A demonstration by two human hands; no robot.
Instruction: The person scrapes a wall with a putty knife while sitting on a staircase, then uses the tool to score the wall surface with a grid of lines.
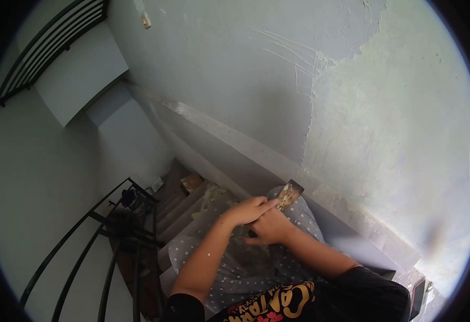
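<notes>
A putty knife (pixel 289 195) with a wide blade, caked in tan and whitish residue, points up and to the right above my lap. My right hand (pixel 272 227) is closed around its handle, of which only a dark end shows below the fist. My left hand (pixel 247 211) lies across the top of my right hand, fingers stretched toward the base of the blade and touching it. The undersides of the left fingers are hidden. Beneath both hands is grey polka-dot cloth (pixel 304 217) over my legs, with a dirty stained patch in the middle.
A wall (pixel 385 123) with peeling paint and a scraped pale area rises on my right. Stairs (pixel 178 214) with paint flakes descend at left, with a brown box (pixel 191 183) lower down. A black metal railing (pixel 87 236) borders them. A phone-like object (pixel 418 298) lies at lower right.
</notes>
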